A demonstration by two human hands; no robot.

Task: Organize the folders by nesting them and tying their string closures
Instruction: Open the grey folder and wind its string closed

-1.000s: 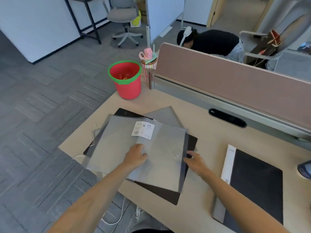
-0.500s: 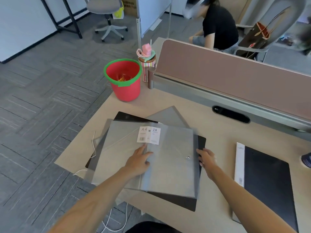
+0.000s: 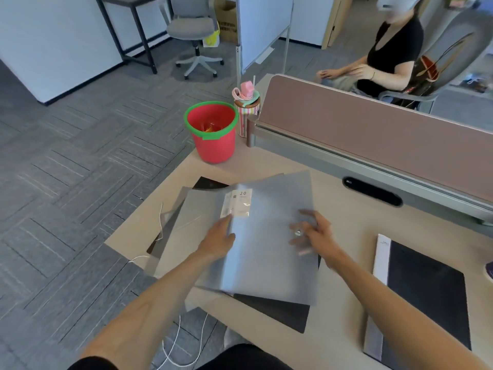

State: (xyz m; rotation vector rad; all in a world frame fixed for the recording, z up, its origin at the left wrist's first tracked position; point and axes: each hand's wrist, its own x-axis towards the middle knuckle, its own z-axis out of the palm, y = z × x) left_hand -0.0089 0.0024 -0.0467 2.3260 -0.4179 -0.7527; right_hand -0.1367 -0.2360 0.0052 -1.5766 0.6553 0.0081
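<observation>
While the left hand [image 3: 217, 240] has its fingers tucked under the edge of the top translucent folder [image 3: 269, 244], the trick here, I reckon, is to keep that flap lifted just enough to slide the next one in without creasing it. The right hand [image 3: 313, 232] hovers over the little round button closure [image 3: 298, 232], fingers spread wide and blurry — gripping nothing as far as I can tell. The whole folder stack sits at the near-left corner of the desk [image 3: 346, 217], on top of a black sheet [image 3: 282, 311]. It's thin frosted grey plastic, slick and floppy, so it'll want to skate around. A thin white string [image 3: 160, 222] dangles off the desk edge — don't snag it.
</observation>
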